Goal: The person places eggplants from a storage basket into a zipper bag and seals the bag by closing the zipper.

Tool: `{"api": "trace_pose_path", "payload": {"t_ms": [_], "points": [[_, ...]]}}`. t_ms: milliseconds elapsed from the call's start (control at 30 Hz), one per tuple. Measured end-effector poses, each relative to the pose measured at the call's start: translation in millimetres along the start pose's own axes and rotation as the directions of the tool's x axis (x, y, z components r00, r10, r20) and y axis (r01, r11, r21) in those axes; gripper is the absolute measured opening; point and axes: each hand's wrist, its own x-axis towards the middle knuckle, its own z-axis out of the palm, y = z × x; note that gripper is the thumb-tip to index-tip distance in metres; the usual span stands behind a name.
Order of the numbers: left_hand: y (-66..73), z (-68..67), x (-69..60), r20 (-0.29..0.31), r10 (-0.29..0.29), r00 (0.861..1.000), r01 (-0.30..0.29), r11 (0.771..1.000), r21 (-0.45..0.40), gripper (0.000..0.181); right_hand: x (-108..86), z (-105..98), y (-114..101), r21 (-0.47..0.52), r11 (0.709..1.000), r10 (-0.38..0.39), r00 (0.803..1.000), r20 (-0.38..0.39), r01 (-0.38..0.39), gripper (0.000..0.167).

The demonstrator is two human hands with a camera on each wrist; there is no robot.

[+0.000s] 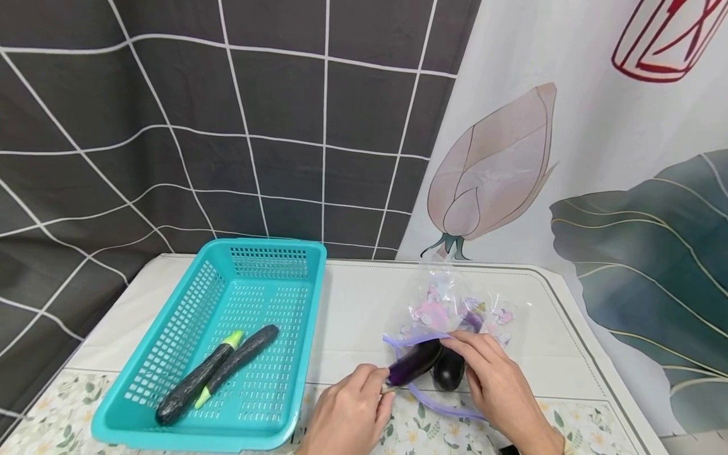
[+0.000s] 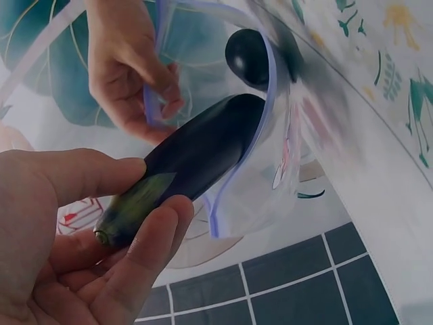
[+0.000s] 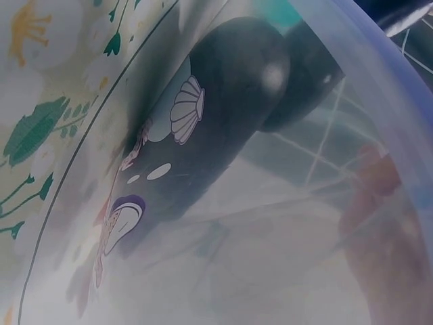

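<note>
My left hand (image 1: 349, 407) grips a dark purple eggplant (image 1: 418, 361) by its stem end, thumb and fingers round the green cap. The eggplant's far end lies inside the mouth of a clear plastic bag (image 2: 274, 196) with a purple rim. At the other side of the mouth, my right hand (image 1: 491, 373) pinches the rim between thumb and fingers. A second eggplant (image 1: 449, 371) rests in the bag, its round end toward the opening. The right wrist view shows this second eggplant (image 3: 230, 88) through the printed plastic.
Left of the bag stands a turquoise plastic basket (image 1: 315, 284). Two dark, green-ended vegetables (image 1: 196, 382), apparently plastic-wrapped, lie inside it. A floral cloth (image 1: 591, 423) covers the front of the white table (image 1: 364, 297). Dark gridded and printed curtains hang behind.
</note>
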Motion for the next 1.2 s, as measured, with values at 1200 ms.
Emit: {"api": "trace_pose_path", "payload": {"t_ms": [1200], "points": [[15.3,38.3,6.2,-0.059,-0.008,0.998,0.009,1.0,0.015,0.035,0.5,-1,-4,-0.012,1.0,-0.012,1.0,-0.012,0.012,0.049]]}}
